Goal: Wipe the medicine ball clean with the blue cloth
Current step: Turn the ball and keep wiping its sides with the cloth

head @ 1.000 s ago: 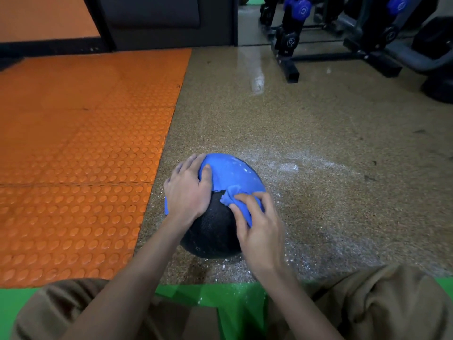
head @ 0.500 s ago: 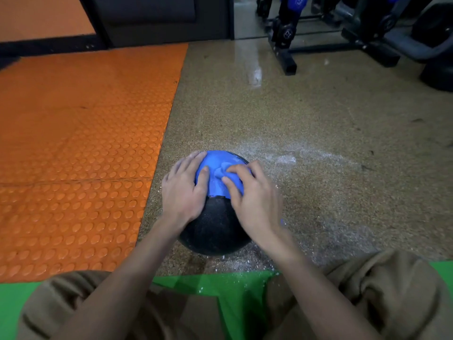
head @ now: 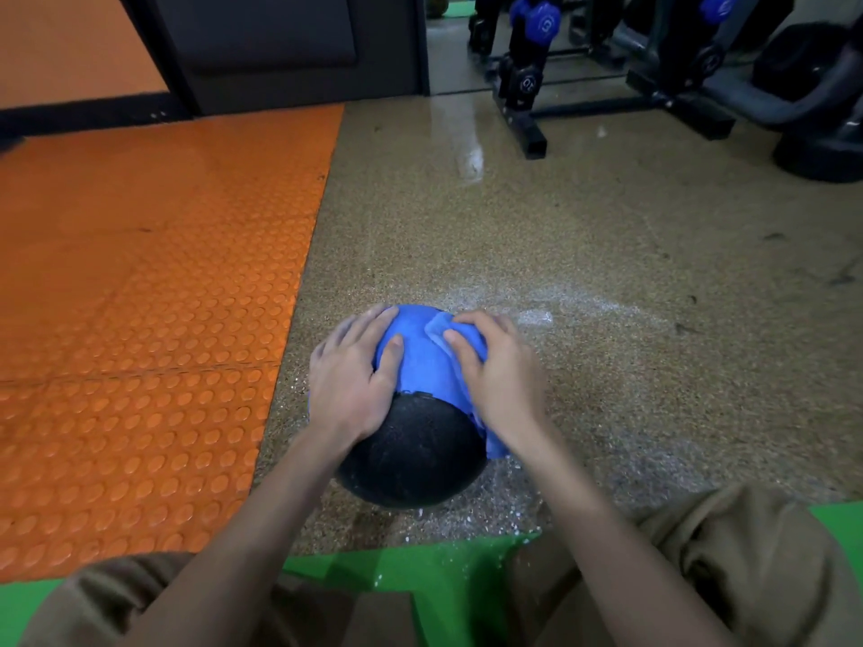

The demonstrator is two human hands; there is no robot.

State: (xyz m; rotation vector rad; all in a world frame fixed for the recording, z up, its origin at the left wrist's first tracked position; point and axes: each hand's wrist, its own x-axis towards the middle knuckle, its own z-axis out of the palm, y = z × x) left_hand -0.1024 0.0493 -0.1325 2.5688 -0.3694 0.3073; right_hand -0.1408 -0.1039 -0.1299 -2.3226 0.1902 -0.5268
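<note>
The speckled floor (head: 607,254) carries the medicine ball (head: 415,455), which sits just in front of the person's knees, between the orange studded mat (head: 140,296) and a scatter of white flecks (head: 537,317). The blue cloth (head: 420,361) is draped over the ball's top and far side, and its near black face is bare.

Wiping looks well under way. The left hand (head: 350,385) lies flat with fingers spread, bracing the ball, its thumb on the cloth. The right hand (head: 499,375) curls over the cloth, gathering a fold beside its thumb.

The next move probably calls for dragging the cloth toward the uncovered near face, or rolling the ball so its underside comes up. The left hand would need to stop it skidding.

Counted: one floor, one orange mat, one green mat (head: 420,586), one ball, one cloth, two hands. The flecks are too many to count.
</note>
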